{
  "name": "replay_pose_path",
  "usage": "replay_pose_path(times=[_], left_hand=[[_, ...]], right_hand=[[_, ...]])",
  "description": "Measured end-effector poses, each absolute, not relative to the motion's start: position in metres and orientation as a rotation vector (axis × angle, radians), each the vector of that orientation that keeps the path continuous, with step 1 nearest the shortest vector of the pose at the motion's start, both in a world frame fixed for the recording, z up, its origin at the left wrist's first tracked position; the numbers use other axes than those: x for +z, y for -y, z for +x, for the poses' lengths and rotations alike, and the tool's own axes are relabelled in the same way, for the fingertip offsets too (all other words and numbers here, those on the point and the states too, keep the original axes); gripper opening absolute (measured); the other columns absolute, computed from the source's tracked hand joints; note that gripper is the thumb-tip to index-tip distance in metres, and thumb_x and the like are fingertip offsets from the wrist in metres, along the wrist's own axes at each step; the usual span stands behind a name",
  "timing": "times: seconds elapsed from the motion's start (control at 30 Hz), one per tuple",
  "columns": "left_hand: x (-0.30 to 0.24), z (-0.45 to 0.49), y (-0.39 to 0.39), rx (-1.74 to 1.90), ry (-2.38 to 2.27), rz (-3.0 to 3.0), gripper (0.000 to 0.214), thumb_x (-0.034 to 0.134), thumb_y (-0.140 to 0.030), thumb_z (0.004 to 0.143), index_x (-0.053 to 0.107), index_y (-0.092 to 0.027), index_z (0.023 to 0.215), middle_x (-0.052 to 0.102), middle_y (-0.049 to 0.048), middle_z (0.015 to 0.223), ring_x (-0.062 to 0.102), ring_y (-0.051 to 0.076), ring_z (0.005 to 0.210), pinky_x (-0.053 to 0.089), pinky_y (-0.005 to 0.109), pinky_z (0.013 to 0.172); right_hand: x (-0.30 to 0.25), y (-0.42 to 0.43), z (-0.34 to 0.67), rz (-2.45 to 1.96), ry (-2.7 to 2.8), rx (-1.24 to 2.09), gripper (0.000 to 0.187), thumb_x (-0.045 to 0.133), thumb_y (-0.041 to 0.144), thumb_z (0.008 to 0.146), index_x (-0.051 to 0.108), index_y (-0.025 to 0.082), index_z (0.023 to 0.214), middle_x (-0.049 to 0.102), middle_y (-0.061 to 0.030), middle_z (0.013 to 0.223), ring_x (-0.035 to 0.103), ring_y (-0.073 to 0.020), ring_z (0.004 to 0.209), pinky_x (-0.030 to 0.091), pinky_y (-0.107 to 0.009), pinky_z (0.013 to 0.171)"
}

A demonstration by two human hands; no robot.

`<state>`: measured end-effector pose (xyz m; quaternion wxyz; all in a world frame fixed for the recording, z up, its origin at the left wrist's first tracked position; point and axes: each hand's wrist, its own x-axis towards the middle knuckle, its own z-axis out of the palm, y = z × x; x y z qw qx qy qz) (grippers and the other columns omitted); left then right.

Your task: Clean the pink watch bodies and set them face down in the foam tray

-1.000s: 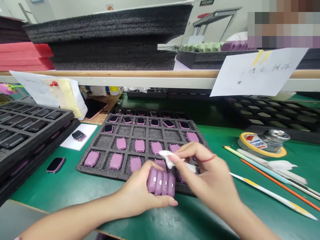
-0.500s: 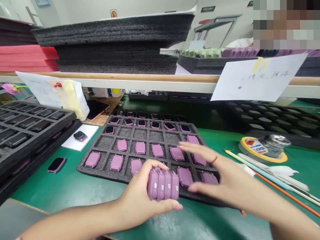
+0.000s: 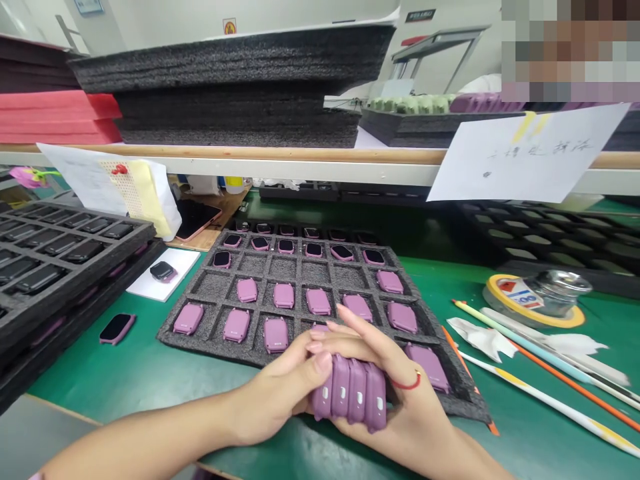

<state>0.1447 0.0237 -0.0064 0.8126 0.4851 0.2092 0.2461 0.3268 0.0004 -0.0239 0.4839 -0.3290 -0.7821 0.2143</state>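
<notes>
A row of several purple watch cases [image 3: 349, 395], pressed side by side with their small silvery ovals facing me, sits between my two hands above the tray's front edge. My left hand [image 3: 285, 390] is closed on the left end, its thumb over the outermost case. Around the right end and underneath wraps my right hand [image 3: 407, 400], its fingers reaching over the top behind the cases. Beyond them lies a dark foam tray [image 3: 210, 347] with square pockets. Its front rows hold purple cases back side up, such as this case [image 3: 237, 325]; dark-screened watches [image 3: 286, 247] fill pockets farther back.
At left are a stacked tray of black watches [image 3: 80, 250], a loose watch [image 3: 117, 329], and another watch [image 3: 163, 271] on white paper. Swabs or sticks [image 3: 550, 403], crumpled tissue [image 3: 483, 338], yellow tape [image 3: 493, 293] and a metal-topped jar [image 3: 565, 290] lie right. A shelf edge [image 3: 300, 157] spans above.
My right hand has come in from the right and closed around the row of cases. The row has shifted slightly right and down, and my left hand's grip has moved to its left end.
</notes>
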Motion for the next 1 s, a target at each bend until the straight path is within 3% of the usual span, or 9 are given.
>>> replay_pose_path(times=[0.17,0.33,0.53,0.7,0.83,0.9,1.0], left_hand=[[-0.005,0.144,-0.025,0.513,-0.375,1.112,0.052,0.072,-0.027,0.090,0.044,-0.020,0.133,0.055,0.0136,0.137,0.055,0.024,0.131,0.041,0.042,0.113],[-0.006,0.147,-0.022,0.495,-0.349,1.021,0.065,0.075,-0.007,0.081,0.040,-0.022,0.134,0.059,0.0137,0.136,0.060,0.023,0.128,0.049,0.040,0.106],[-0.006,0.148,-0.022,0.481,-0.374,1.005,0.067,0.073,-0.007,0.081,0.036,-0.021,0.135,0.060,0.0163,0.136,0.058,0.026,0.131,0.049,0.044,0.106],[-0.004,0.147,-0.023,0.485,-0.333,1.035,0.061,0.072,-0.010,0.084,0.037,-0.021,0.133,0.058,0.0167,0.139,0.056,0.026,0.133,0.046,0.043,0.109],[-0.002,0.142,-0.026,0.460,-0.335,1.081,0.050,0.066,-0.021,0.092,0.039,-0.021,0.133,0.055,0.0141,0.142,0.054,0.023,0.134,0.042,0.040,0.112],[-0.002,0.140,-0.027,0.437,-0.372,1.098,0.045,0.063,-0.028,0.095,0.041,-0.020,0.134,0.056,0.0130,0.139,0.055,0.022,0.132,0.041,0.041,0.112],[-0.003,0.138,-0.028,0.417,-0.417,1.109,0.049,0.064,-0.034,0.094,0.042,-0.019,0.135,0.057,0.0128,0.134,0.057,0.025,0.127,0.043,0.043,0.108]], right_hand=[[-0.025,-0.001,0.332,-0.809,1.900,0.639,0.095,0.079,0.021,0.079,0.025,0.027,0.158,0.072,-0.0079,0.123,0.065,-0.0289,0.124,0.048,-0.049,0.114],[-0.024,-0.001,0.336,-0.818,1.874,0.725,0.099,0.085,0.023,0.073,0.030,0.035,0.155,0.054,-0.0093,0.150,0.060,-0.0314,0.129,0.048,-0.048,0.114],[-0.019,-0.001,0.336,-0.845,1.870,0.716,0.106,0.087,0.019,0.071,0.027,0.036,0.156,0.039,-0.0115,0.160,0.061,-0.0317,0.127,0.050,-0.047,0.113],[-0.020,0.001,0.336,-0.847,1.873,0.732,0.108,0.086,0.021,0.072,0.023,0.033,0.158,0.052,-0.0124,0.151,0.059,-0.0328,0.130,0.049,-0.051,0.113],[-0.019,0.003,0.335,-0.832,1.880,0.741,0.104,0.078,0.013,0.076,0.020,0.036,0.159,0.038,-0.0117,0.161,0.060,-0.0292,0.130,0.049,-0.046,0.113],[-0.019,0.002,0.335,-0.807,1.891,0.720,0.102,0.073,0.008,0.076,0.020,0.036,0.159,0.040,-0.0102,0.160,0.062,-0.0264,0.128,0.050,-0.042,0.112],[-0.019,0.002,0.334,-0.774,1.900,0.687,0.102,0.072,0.007,0.075,0.020,0.032,0.159,0.054,-0.0088,0.150,0.065,-0.0233,0.125,0.051,-0.039,0.111]])
